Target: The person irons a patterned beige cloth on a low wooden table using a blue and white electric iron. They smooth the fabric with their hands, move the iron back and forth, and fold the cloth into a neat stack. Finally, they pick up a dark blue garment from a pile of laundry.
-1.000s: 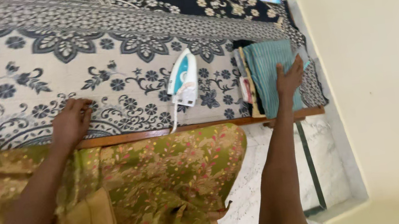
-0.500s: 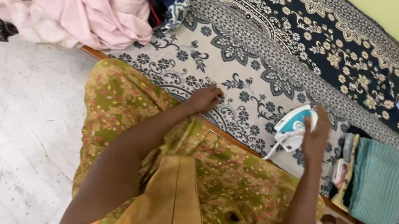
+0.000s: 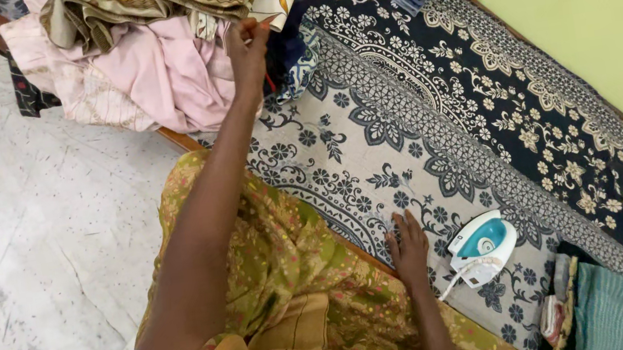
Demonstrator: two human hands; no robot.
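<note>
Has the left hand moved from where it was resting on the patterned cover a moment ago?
Yes. The left hand has left the bed cover near the wooden edge and reached up to the heap of clothes, away from the iron.

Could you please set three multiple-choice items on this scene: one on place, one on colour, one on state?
1. Where does the right hand rest?
A. flat on the patterned bedcover, left of the iron in the picture
B. on the folded clothes
C. on the floor

2. What colours is the iron?
A. black and red
B. white and teal
C. all yellow

3. What is the left hand doing?
A. lying flat on the bedcover
B. gripping the iron
C. pinching cloth in the heap of unfolded clothes

Answers: 1 A, palm down beside the iron; 2 B, white body, teal top; 3 C, fingers closed at the heap.
</note>
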